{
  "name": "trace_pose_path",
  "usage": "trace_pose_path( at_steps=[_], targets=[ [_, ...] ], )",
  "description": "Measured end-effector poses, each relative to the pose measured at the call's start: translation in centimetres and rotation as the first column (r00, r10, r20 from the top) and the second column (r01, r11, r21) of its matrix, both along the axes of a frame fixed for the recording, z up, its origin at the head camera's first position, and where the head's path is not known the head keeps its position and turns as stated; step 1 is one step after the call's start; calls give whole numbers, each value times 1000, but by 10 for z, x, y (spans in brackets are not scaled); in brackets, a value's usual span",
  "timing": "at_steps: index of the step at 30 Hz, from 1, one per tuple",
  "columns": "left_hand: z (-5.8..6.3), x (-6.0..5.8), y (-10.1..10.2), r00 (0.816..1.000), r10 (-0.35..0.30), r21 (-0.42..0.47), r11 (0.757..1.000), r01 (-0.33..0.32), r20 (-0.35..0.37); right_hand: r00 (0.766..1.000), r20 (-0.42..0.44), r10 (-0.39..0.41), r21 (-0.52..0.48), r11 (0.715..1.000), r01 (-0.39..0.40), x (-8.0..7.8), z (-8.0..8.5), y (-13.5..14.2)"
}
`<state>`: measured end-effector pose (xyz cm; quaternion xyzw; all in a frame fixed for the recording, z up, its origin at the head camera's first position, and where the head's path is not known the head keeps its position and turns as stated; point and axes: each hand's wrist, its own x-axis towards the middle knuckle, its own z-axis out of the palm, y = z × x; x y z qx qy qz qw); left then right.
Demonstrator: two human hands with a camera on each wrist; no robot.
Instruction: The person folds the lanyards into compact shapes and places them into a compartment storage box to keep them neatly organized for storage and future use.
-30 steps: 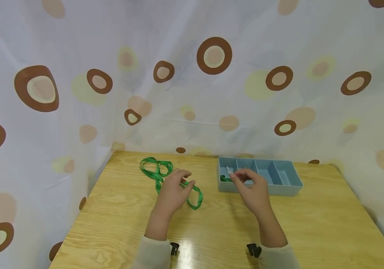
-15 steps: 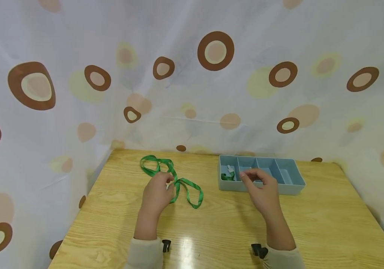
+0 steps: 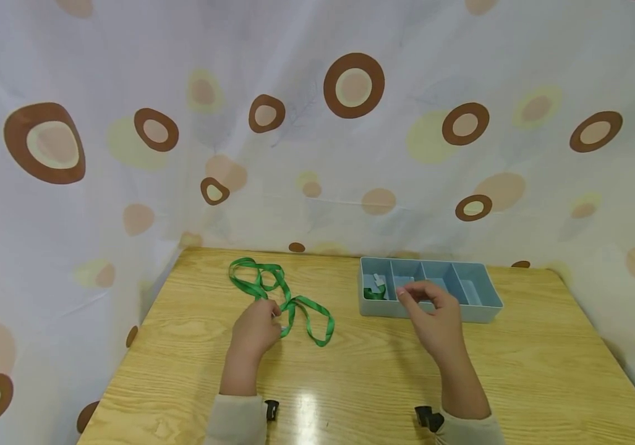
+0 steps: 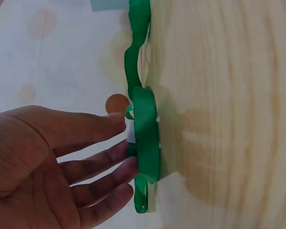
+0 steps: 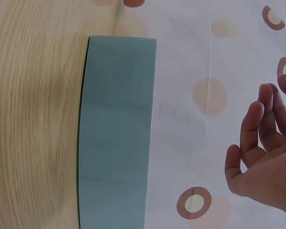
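A long green lanyard-like ribbon [image 3: 281, 281] lies in loose loops on the left of the table. My left hand [image 3: 256, 326] is down at its near part. In the left wrist view, the thumb and fingers [image 4: 112, 164] are at the edge of the green ribbon [image 4: 147, 136], parted, with a small white piece showing between them. My right hand [image 3: 434, 315] hovers in front of the blue divided box [image 3: 431, 312], fingers loosely bent and holding nothing. A short green strap [image 3: 374, 293] with a white end piece [image 3: 379, 280] lies in the box's leftmost compartment.
The wooden table [image 3: 378, 383] reaches back to a patterned cloth [image 3: 306, 154] hung behind it and along both sides. Dividers split the box into several compartments. A black clip [image 3: 428, 419] is at the right cuff, another [image 3: 272, 410] at the left.
My right hand has let go of the white end piece, which now lies in the box, and drawn back right. My left hand has moved left and down to the green ribbon.
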<state>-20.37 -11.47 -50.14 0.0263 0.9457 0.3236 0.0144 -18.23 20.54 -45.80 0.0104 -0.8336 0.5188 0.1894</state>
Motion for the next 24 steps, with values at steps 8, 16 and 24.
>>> trace_pose_path(
  at_steps=[8,16,24],
  targets=[
    [-4,0,0,997,2,-15,1000,-1,72,1000,6,31,23,999,-31,1,0,-1],
    [-6,-2,1,997,-5,-13,1000,6,78,999,34,32,16,999,-33,0,-5,2],
    [-8,-4,4,997,-38,29,999,40,-73,999,25,24,23,999,-25,0,-7,2]
  ],
)
